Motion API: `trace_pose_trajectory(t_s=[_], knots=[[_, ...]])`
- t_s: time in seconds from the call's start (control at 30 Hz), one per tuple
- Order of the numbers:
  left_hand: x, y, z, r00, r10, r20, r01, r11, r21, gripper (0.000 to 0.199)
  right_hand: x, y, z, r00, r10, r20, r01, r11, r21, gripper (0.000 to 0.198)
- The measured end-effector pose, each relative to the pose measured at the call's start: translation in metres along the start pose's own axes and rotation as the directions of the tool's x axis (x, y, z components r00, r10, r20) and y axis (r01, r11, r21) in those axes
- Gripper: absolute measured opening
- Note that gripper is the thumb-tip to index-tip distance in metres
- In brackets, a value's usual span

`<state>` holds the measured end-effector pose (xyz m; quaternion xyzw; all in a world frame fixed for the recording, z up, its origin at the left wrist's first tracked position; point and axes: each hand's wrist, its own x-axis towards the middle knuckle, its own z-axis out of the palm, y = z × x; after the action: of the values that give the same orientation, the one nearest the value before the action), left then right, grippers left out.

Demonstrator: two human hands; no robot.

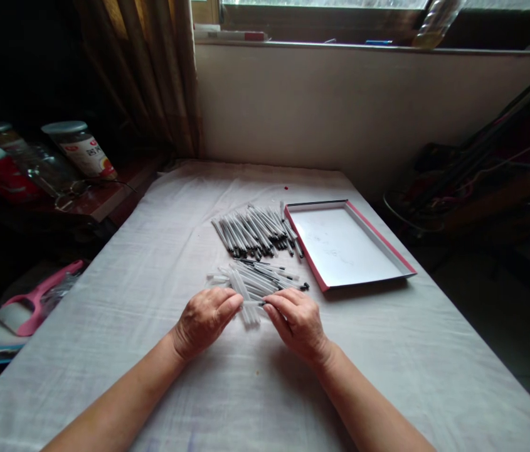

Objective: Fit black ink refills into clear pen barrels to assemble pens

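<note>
My left hand (211,317) is closed in a pinch on a translucent white pen barrel (249,304), which lies level between the two hands. At the barrel's right end, my right hand (296,320) pinches a small dark pen part (261,303); fingers hide most of it. Just under and beyond my fingertips is a loose pile of clear pen barrels (241,282), with thin black refills (265,264) among them. Farther back lies a heap of pens (250,229) with black ends pointing mostly toward me.
To the right of the pens stands a shallow white tray (363,282) with red and black edges. A white cloth (170,213) covers the table. On the left are a lidded jar (86,150) and a pink-handled object (36,301); a wall (293,107) rises behind.
</note>
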<state>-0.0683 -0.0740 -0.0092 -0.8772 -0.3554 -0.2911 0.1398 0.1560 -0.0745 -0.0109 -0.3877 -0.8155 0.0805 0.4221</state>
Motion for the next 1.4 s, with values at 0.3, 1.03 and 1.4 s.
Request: trace_pose_trajectory(t_s=[0.3, 1.03, 1.4], knots=[[-0.002, -0.008, 0.001, 0.997, -0.057, -0.043, 0.056, 0.998, -0.019, 0.011, 0.002, 0.005, -0.001, 0.982, 0.181, -0.061, -0.165, 0.965, 0.204, 0.015], [-0.012, -0.02, -0.001, 0.934, -0.348, 0.083, 0.35, 0.84, -0.414, 0.02, -0.001, 0.017, -0.002, 0.829, 0.56, -0.002, -0.486, 0.721, 0.495, 0.016], [-0.014, -0.022, -0.001, 0.865, -0.48, 0.147, 0.488, 0.738, -0.466, 0.024, -0.003, 0.016, 0.001, 0.831, 0.556, 0.011, -0.483, 0.711, 0.512, 0.015]])
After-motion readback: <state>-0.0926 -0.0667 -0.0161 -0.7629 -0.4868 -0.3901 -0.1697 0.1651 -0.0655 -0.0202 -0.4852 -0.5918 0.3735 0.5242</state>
